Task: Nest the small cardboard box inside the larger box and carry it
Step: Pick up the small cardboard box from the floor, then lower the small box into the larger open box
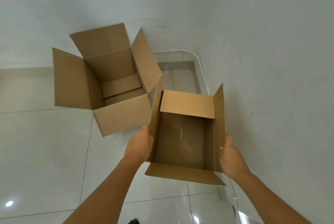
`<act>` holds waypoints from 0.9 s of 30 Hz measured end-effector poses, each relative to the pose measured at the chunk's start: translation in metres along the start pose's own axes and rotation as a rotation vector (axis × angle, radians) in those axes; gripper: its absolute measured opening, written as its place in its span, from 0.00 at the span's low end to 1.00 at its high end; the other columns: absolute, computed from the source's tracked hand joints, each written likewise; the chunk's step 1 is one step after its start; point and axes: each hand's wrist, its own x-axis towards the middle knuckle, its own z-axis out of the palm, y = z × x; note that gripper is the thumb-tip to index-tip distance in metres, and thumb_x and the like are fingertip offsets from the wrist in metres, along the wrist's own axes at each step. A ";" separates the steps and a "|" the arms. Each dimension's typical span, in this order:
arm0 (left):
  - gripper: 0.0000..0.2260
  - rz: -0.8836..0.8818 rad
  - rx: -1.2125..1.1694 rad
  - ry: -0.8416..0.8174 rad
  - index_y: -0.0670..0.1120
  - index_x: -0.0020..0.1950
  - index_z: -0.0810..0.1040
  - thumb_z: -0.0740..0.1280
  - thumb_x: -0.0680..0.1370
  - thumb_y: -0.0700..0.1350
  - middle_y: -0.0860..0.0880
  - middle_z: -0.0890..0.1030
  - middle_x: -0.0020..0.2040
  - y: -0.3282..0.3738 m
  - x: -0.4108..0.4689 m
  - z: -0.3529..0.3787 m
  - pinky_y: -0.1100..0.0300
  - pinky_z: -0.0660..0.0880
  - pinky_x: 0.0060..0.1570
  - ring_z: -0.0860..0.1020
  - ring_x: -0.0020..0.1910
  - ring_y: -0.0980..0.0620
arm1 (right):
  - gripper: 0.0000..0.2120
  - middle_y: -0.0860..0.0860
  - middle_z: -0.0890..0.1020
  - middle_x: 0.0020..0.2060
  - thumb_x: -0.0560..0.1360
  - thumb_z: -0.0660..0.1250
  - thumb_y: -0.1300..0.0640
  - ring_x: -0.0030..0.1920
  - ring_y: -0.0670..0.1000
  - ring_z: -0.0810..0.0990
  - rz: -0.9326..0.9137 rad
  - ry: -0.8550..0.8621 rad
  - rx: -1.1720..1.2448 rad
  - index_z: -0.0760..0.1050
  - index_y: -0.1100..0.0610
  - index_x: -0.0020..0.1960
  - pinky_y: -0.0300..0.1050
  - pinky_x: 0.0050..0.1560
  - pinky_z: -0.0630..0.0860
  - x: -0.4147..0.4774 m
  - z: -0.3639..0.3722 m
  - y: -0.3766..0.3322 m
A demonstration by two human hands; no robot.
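Observation:
An open brown cardboard box (182, 151) is held up in front of me, its flaps standing open and its inside empty. My left hand (140, 145) grips its left wall and my right hand (230, 155) grips its right wall. The other open cardboard box (122, 113) stands on the floor to the left and farther away, all its flaps spread, also empty. It looks deeper than the held one. The held box's left flap nearly touches the floor box's right flap.
Glossy white floor tiles (45, 151) lie under the boxes. White walls (271, 43) meet in a corner just behind them. A white cable (200, 68) runs along the wall base on the right. A dark shape (133, 221) shows at the bottom edge.

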 end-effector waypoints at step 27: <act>0.09 -0.093 -0.081 0.292 0.42 0.59 0.73 0.59 0.80 0.38 0.44 0.80 0.45 -0.112 0.047 -0.289 0.59 0.74 0.38 0.76 0.35 0.51 | 0.24 0.53 0.74 0.32 0.79 0.57 0.67 0.32 0.47 0.73 -0.231 -0.083 -0.068 0.52 0.58 0.72 0.38 0.29 0.69 0.020 -0.028 -0.328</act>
